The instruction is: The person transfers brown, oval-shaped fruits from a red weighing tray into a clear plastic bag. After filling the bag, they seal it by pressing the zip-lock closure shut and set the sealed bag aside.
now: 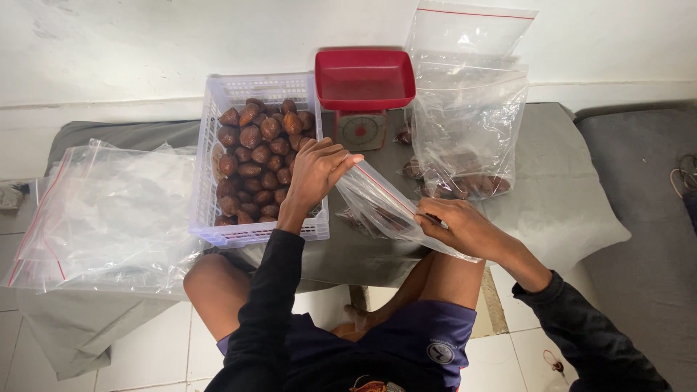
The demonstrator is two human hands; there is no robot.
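Reddish-brown scaly fruit fills a pale lavender-white lattice basket on the left. Far behind it, a bright red tray tops a grey scale with a red-ringed white dial. The clear plastic bag between both hands carries a thin red stripe at its mouth — so do the stacked clear bags at left. Table cover — plain grey; sleeves black.

I see long black sleeves reaching both wrists, dark navy shorts bearing a small round emblem, and bare knees.
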